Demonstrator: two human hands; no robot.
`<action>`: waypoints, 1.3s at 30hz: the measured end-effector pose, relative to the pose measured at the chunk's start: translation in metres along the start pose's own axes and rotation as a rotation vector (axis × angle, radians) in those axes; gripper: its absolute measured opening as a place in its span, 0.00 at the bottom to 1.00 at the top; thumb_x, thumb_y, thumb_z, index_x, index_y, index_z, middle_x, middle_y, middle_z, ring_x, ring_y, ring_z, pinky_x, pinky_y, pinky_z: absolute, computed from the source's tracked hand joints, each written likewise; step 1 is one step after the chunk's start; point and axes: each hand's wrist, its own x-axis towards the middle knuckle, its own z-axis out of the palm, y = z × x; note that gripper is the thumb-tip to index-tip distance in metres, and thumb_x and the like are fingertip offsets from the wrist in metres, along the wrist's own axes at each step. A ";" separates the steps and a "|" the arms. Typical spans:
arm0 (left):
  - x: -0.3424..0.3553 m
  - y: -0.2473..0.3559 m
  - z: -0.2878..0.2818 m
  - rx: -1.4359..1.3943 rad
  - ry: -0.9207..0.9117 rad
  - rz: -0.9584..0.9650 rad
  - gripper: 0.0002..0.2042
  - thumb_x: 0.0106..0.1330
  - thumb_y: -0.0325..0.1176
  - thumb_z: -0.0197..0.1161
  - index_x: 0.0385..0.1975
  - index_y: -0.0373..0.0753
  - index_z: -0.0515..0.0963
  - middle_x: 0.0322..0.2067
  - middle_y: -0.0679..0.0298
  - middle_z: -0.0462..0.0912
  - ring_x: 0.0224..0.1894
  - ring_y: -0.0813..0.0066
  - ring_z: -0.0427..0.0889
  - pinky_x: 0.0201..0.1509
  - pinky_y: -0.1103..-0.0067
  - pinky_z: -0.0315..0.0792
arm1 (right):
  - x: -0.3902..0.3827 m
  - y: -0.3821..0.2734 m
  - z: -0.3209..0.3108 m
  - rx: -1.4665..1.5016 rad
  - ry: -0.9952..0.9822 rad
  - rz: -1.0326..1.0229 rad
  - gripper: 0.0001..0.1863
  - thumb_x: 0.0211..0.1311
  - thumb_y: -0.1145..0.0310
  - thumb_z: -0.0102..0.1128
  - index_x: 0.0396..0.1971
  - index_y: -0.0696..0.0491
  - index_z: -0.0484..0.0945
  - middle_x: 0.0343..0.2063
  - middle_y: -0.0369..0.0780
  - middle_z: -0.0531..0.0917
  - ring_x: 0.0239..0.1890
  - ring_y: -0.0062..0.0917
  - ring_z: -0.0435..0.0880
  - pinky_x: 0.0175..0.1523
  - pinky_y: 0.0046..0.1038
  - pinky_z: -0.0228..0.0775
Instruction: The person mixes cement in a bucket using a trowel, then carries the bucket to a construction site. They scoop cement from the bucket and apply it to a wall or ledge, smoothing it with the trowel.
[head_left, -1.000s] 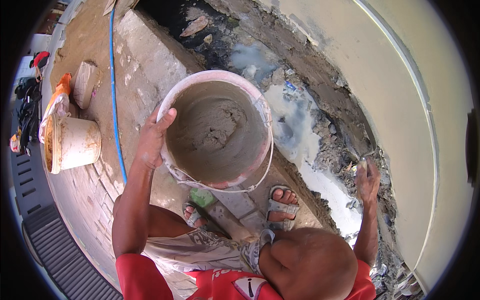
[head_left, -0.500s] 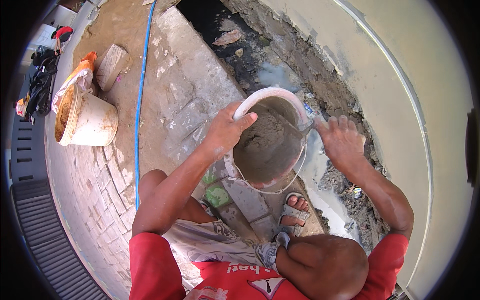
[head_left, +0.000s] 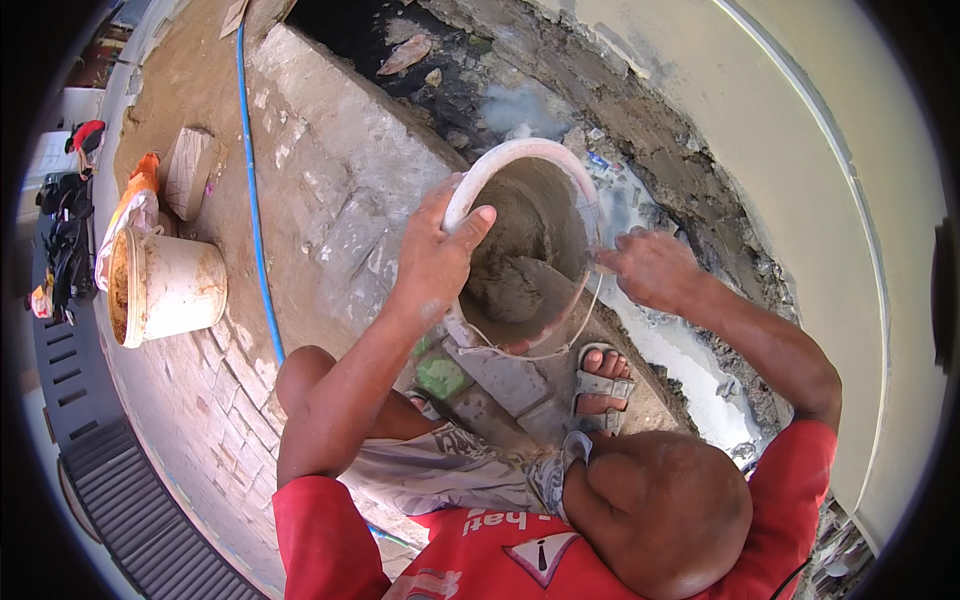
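Observation:
A pale bucket (head_left: 568,152) with a wire handle is tilted in front of me, its mouth facing up toward me. Wet grey mortar (head_left: 500,285) lies inside. My left hand (head_left: 437,250) clasps the rim on the left, thumb over the edge and fingers around the outside. At the right rim, my right hand (head_left: 655,268) is closed around the handle of a trowel, which is mostly hidden by the fist. The trowel's blade (head_left: 548,282) reaches into the bucket and is smeared with mortar, so its outline is hard to make out.
A ditch with dark water and grey sludge (head_left: 690,370) runs beside a plastered wall (head_left: 800,200) on the right. A blue hose (head_left: 255,200) crosses the paving at left. Beyond it stand a dirty white bucket (head_left: 185,285), an orange-white sack (head_left: 135,205) and a block (head_left: 188,172).
The trowel has gone deeper into the bucket as my right hand moved left and closer to the rim. The mortar's surface has shifted. My left hand keeps its hold.

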 end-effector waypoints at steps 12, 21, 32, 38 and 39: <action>-0.008 0.020 0.012 -0.098 0.065 -0.130 0.22 0.65 0.42 0.62 0.53 0.33 0.72 0.46 0.59 0.77 0.47 0.73 0.75 0.52 0.75 0.70 | -0.012 -0.004 0.068 0.582 0.139 -0.082 0.29 0.49 0.71 0.62 0.56 0.49 0.72 0.38 0.48 0.81 0.44 0.43 0.80 0.50 0.42 0.71; -0.007 0.000 -0.016 -0.312 0.014 -0.167 0.30 0.69 0.52 0.52 0.61 0.33 0.63 0.57 0.55 0.71 0.57 0.62 0.72 0.63 0.68 0.64 | 0.003 -0.025 0.087 0.943 0.359 -0.158 0.26 0.47 0.71 0.62 0.51 0.52 0.76 0.34 0.47 0.82 0.35 0.42 0.82 0.42 0.39 0.74; -0.021 -0.059 -0.108 -0.214 0.219 -0.473 0.28 0.59 0.29 0.64 0.60 0.37 0.65 0.54 0.58 0.74 0.54 0.59 0.75 0.58 0.63 0.71 | -0.055 0.085 0.111 0.810 0.672 0.126 0.25 0.46 0.71 0.60 0.50 0.49 0.76 0.33 0.44 0.81 0.34 0.39 0.82 0.40 0.37 0.76; -0.021 -0.077 -0.131 -0.268 0.222 -0.526 0.29 0.58 0.29 0.65 0.61 0.37 0.64 0.55 0.57 0.73 0.55 0.57 0.74 0.60 0.61 0.69 | -0.072 0.132 0.205 0.700 0.557 0.377 0.23 0.51 0.63 0.57 0.51 0.45 0.75 0.40 0.45 0.82 0.42 0.39 0.81 0.50 0.37 0.73; -0.021 -0.079 -0.133 -0.288 0.205 -0.538 0.29 0.58 0.29 0.65 0.61 0.37 0.64 0.55 0.57 0.73 0.55 0.57 0.73 0.60 0.61 0.69 | -0.075 0.136 0.222 0.691 0.529 0.408 0.23 0.52 0.62 0.57 0.51 0.45 0.76 0.41 0.45 0.82 0.44 0.39 0.81 0.51 0.38 0.72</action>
